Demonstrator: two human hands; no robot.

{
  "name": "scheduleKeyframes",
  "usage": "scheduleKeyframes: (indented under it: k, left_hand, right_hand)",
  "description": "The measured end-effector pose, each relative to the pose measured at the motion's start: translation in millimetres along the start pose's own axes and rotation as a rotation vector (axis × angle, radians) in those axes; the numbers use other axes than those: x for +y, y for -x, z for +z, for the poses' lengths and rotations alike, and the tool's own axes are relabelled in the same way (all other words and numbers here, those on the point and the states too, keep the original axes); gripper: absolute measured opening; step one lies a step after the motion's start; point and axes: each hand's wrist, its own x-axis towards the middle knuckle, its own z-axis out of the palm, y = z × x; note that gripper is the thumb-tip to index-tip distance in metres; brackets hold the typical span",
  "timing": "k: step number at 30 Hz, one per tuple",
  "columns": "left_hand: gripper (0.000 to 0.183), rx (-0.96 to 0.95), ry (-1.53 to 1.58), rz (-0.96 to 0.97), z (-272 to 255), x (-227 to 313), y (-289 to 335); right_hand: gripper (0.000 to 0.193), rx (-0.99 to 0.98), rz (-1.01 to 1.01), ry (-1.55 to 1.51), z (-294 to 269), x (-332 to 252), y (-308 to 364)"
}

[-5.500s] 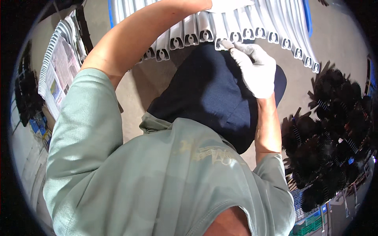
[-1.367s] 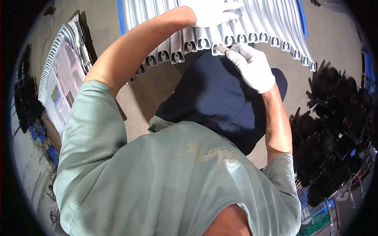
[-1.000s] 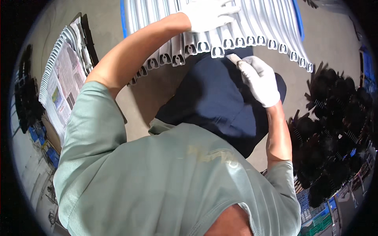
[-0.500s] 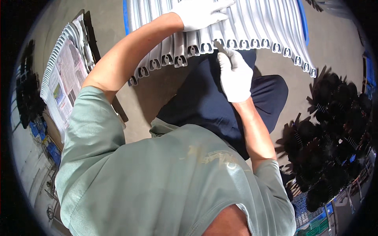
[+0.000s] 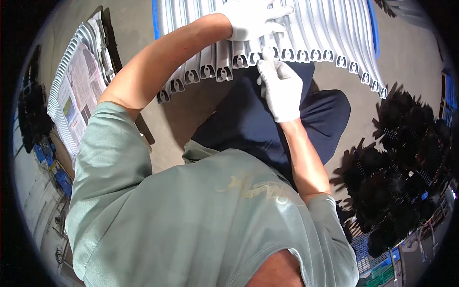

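A row of silver metal profiles (image 5: 315, 28) with hollow, horseshoe-like ends lies side by side at the top of the view. Across them rests my left hand (image 5: 251, 21) in a white glove, fingers stretched out and apart. My right hand (image 5: 281, 88), also gloved in white, is closed just below the profile ends near the middle of the row. Between its thumb and fingers is a thin flat tool (image 5: 267, 53), pointing up at a profile end. Its exact kind cannot be made out, as the fingers cover most of it.
Blue edging (image 5: 373, 28) shows beside the profiles. To the left, another stack of ridged silver pieces (image 5: 60, 95) has newspaper (image 5: 83, 88) on it. Dark, spiky round objects (image 5: 397, 177) are piled at the right, near a blue crate (image 5: 366, 253). My knee (image 5: 327, 112) is below the profiles.
My right hand has shifted slightly left, and the tool's tip now meets a profile end. My left hand has slid a little right and down; the whole row appears slightly lower and further right.
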Motion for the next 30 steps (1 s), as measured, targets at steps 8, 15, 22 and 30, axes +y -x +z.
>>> scheduleKeyframes:
  k: [8,15,22,30]
  left_hand:
    - [0.088,0.471,-1.03,0.135,62,-4,-10]
    - [0.09,1.002,-0.911,0.218,72,-25,-25]
    - [0.078,0.774,-0.791,0.185,32,8,-3]
    - [0.058,0.154,-0.501,0.09,-17,56,13]
  right_hand:
    - [0.017,0.06,0.152,-0.334,11,-14,10]
    - [0.018,0.03,0.085,-0.257,-3,-8,18]
    - [0.022,-0.254,-0.294,0.438,-50,-32,-14]
    - [0.023,-0.37,-0.215,0.626,-49,-38,-30]
